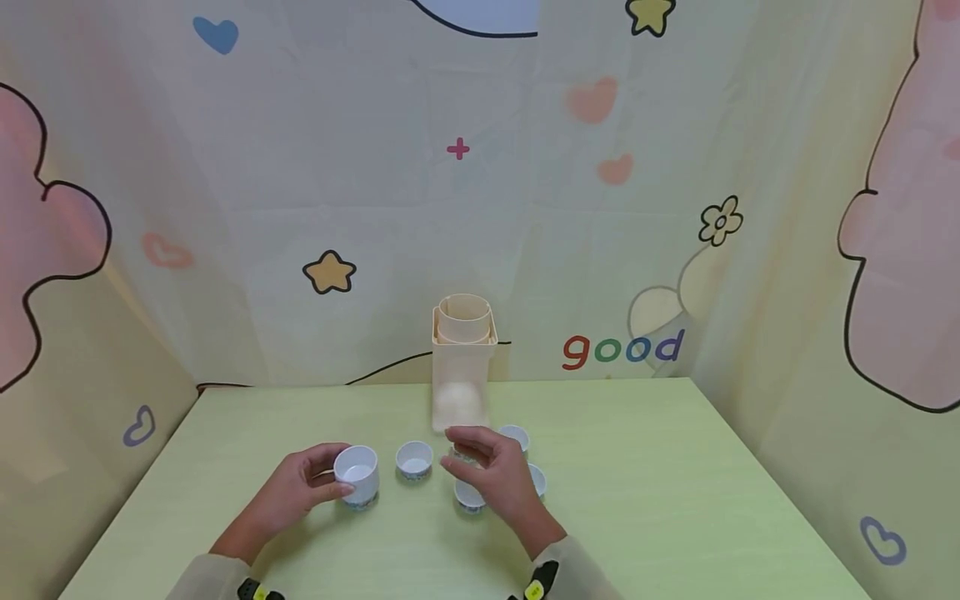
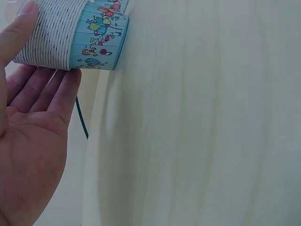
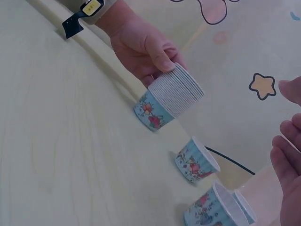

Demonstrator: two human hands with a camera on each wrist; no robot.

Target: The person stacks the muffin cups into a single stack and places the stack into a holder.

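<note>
Even, diffuse light fills the head view, with a soft highlight low on the front of the dispenser (image 1: 461,375). The backdrop (image 1: 390,167) behind the dispenser looks greyer than the worktop (image 1: 675,500) before it. Faint, soft-edged shadows lie in front of the dispenser, below the left hand (image 1: 303,483) and right hand (image 1: 497,477). Both wrist views are dimmer, greyish and low in contrast; the left one shows the worktop's grain softly blurred.

a stack of blue floral cups (image 1: 362,480) stands upright; matching cups (image 1: 414,462) sit mouth-up to its right.
</note>
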